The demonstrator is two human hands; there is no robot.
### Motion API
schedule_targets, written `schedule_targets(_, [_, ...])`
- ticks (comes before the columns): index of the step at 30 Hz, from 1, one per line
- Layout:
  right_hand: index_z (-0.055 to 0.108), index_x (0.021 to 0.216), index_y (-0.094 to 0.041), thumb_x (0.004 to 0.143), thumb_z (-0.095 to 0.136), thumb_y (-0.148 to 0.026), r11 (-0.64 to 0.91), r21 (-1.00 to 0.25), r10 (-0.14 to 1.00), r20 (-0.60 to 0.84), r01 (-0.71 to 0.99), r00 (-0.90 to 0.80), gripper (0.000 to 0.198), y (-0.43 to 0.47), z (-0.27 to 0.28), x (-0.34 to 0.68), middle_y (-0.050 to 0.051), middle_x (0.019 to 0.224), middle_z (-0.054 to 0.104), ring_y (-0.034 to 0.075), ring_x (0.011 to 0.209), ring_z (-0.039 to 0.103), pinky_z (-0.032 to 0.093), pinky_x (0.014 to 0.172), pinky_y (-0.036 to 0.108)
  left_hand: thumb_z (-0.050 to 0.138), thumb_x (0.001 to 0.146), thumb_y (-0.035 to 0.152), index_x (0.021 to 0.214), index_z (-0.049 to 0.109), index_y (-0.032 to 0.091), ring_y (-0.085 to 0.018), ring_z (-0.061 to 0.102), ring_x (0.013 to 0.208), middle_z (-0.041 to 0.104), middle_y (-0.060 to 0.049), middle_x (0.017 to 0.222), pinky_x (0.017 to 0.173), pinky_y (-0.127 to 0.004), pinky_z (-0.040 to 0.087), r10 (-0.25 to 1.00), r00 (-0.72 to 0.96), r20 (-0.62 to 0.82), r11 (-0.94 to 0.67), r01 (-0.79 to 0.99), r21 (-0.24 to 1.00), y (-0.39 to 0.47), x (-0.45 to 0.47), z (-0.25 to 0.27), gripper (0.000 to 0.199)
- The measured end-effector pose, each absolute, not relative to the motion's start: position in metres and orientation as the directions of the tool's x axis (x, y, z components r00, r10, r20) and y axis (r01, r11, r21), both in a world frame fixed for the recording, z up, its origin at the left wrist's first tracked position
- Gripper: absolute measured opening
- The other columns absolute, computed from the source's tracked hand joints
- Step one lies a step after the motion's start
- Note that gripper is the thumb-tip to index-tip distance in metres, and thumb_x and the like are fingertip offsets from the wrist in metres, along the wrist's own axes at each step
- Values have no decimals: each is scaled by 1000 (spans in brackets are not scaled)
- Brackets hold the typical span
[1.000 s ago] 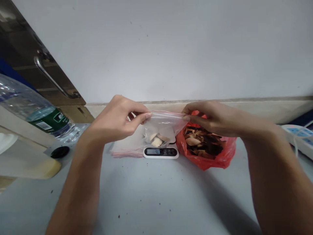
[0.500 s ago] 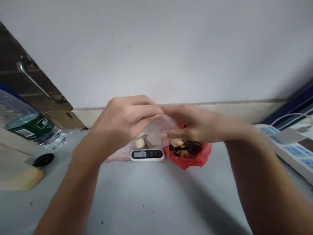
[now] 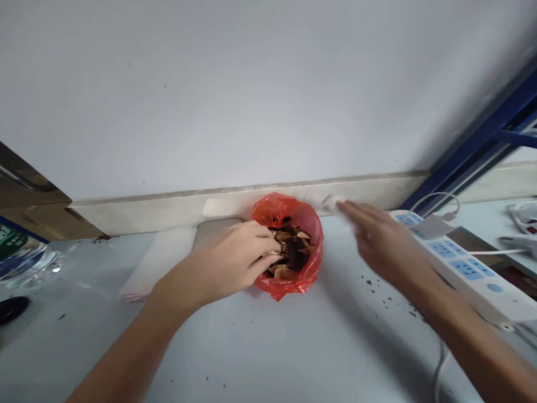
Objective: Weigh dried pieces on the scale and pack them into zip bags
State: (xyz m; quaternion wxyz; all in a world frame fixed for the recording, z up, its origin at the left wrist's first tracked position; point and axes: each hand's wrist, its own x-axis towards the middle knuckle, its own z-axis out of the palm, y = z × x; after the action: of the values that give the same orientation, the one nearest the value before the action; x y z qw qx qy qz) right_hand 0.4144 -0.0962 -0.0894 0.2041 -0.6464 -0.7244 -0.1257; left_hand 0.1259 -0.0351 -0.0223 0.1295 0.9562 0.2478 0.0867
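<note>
A red plastic bag (image 3: 308,280) stands open on the grey tabletop, holding brown dried slices (image 3: 293,240). My left hand (image 3: 235,254) reaches over its left side, fingers half bent and a little apart, tips at the slices; no held piece shows. To the right of the bag, my right hand (image 3: 377,232) is smeared by motion. A blurred whitish bundle (image 3: 333,202) is at its fingertips and looks like the small clear plastic bag. The kitchen scale (image 3: 213,228) lies left of the red bag, its display hidden behind my left hand.
Flat pale plastic bags (image 3: 155,260) lie left of the scale. A white power strip (image 3: 461,263) with a plugged-in charger sits at right, dark crumbs beside it. A water bottle (image 3: 29,260) and a black lid (image 3: 13,309) are at left. The wall (image 3: 251,101) closes off the back.
My hands have parted. The right one has moved right with the whitish bundle; the left has come to the red bag. The clear bag is gone from above the scale. The view has turned right.
</note>
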Motion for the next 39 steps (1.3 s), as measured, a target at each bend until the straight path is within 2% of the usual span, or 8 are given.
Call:
schedule_targets(2, [64, 145, -19, 94, 35, -13, 168, -67, 927, 351, 984, -134, 60, -98, -121, 413, 14, 145, 68, 33, 138, 61, 53, 112, 56, 54, 103, 14, 96, 78, 20, -22, 71, 100, 78, -4, 109, 86, -33, 54, 470, 881, 59, -861, 443, 250, -37, 130, -30, 27])
schedule_targets(8, [51, 158, -22, 91, 57, -55, 153, -252, 988, 33, 956, -149, 75, -103, -92, 413, 13, 158, 55, 43, 150, 43, 48, 114, 62, 54, 107, 19, 104, 78, 20, -23, 65, 121, 76, -6, 120, 104, -35, 51, 454, 872, 185, -878, 401, 262, -39, 112, -32, 24])
schedule_targets(13, [71, 129, -23, 91, 52, -36, 123, -415, 981, 188, 902, -47, 45, -88, -22, 375, 11, 121, 79, 31, 108, 75, 61, 87, 42, 55, 107, 24, 109, 77, 20, -21, 65, 115, 75, -5, 118, 102, -35, 51, 545, 814, 200, -821, 469, 327, -37, 86, -25, 22])
schedule_targets(16, [75, 98, -21, 89, 57, -26, 59, -261, 998, 20, 963, -55, 21, -70, -14, 331, 8, 96, 80, 25, 85, 74, 54, 71, 33, 54, 107, 26, 110, 77, 23, -22, 66, 115, 75, -4, 119, 102, -36, 52, 582, 797, 159, -788, 506, 352, -38, 83, -22, 23])
schedule_targets(20, [73, 91, -22, 82, 70, -29, 58, -130, 952, -292, 990, -94, 12, -49, -28, 296, 8, 97, 78, 24, 80, 71, 46, 58, 30, 52, 107, 25, 105, 78, 23, -21, 66, 114, 74, -3, 119, 101, -37, 52, 571, 812, 122, -787, 500, 362, -39, 84, -21, 26])
schedule_targets(28, [69, 122, -23, 77, 79, -36, 10, -75, 912, -409, 997, -40, 49, -39, -32, 307, 9, 114, 74, 27, 94, 71, 51, 69, 32, 52, 108, 26, 106, 77, 23, -21, 65, 115, 74, -3, 119, 103, -37, 50, 568, 815, 114, -791, 503, 349, -38, 79, -21, 25])
schedule_targets(36, [65, 132, -26, 75, 77, -41, 27, -168, 920, -380, 985, -90, 60, -33, -45, 320, 9, 126, 73, 32, 106, 71, 57, 80, 36, 48, 107, 24, 105, 78, 26, -22, 68, 109, 75, -4, 114, 98, -36, 54, 551, 827, 111, -803, 490, 339, -39, 81, -22, 30])
schedule_targets(39, [68, 124, -24, 79, 73, -33, 50, -218, 921, -368, 975, -130, 46, -33, -43, 325, 8, 119, 76, 29, 105, 71, 56, 84, 35, 48, 107, 25, 107, 78, 25, -22, 68, 109, 75, -4, 115, 99, -36, 54, 560, 821, 107, -796, 498, 345, -37, 80, -22, 29])
